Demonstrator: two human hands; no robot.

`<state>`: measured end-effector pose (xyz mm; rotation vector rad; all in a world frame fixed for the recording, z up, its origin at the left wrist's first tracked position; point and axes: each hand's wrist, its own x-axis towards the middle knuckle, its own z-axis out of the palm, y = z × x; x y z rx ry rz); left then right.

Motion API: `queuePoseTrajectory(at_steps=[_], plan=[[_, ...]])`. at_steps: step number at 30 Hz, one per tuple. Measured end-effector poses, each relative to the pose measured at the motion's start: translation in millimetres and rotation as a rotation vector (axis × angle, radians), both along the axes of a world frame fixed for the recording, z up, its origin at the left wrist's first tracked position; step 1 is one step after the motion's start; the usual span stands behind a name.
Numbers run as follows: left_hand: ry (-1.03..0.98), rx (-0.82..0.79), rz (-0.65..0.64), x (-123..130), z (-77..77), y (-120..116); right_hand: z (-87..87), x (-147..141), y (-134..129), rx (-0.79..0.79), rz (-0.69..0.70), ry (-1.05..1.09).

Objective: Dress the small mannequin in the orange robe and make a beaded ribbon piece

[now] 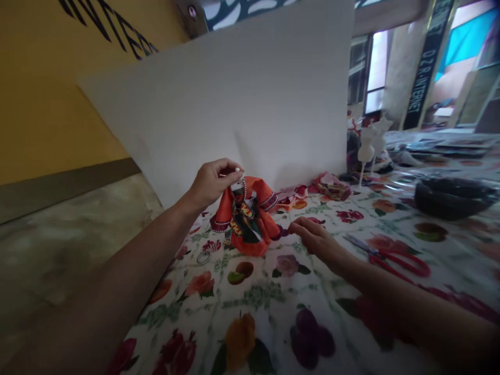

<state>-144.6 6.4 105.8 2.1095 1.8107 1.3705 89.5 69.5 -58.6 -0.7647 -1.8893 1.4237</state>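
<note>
A small doll in an orange, wide-sleeved costume stands upright on the table, with beaded trim on its cuffs and a dark green and yellow-patterned front. At the top of its head, my left hand pinches the white headpiece between thumb and fingers. A white bead shows at the fingertips. My right hand is low over the tablecloth to the doll's right, fingers stretched forward and close together. Nothing shows in it, and a small gap separates it from the orange skirt.
Red-handled scissors lie right of my right forearm. A dark bowl stands farther right. White mannequin forms and folded fabric pieces are at the back. A large white board rises behind the doll. The tablecloth has printed fruit and flowers.
</note>
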Motion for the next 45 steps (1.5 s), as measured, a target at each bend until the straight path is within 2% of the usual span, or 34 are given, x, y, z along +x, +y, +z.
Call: queuePoseTrajectory(at_steps=[6,11,18,26,31,39,45], plan=[[-0.234,-0.034,-0.112,-1.6,6.9,12.4,-3.1,-0.2,3.7,-0.006,-0.004,0.038],[-0.306,-0.105,-0.202,7.9,-2.8,19.0,-5.7,-0.9,9.5,0.011,-0.085,0.174],[-0.356,-0.093,-0.263,15.7,-10.3,24.0,0.9,4.6,14.8,0.081,-0.234,0.371],[-0.370,-0.092,-0.316,20.4,-8.7,32.8,22.2,7.8,-3.3,0.287,-0.080,0.323],[-0.364,-0.111,-0.331,20.3,-9.7,37.5,31.4,5.8,-13.1,0.332,0.014,0.240],[-0.416,-0.090,-0.323,11.8,-16.3,44.3,56.6,4.6,-6.4,0.371,0.018,0.154],[-0.457,-0.094,-0.371,7.7,-20.8,39.7,58.8,-20.1,-5.6,0.389,-0.032,0.106]])
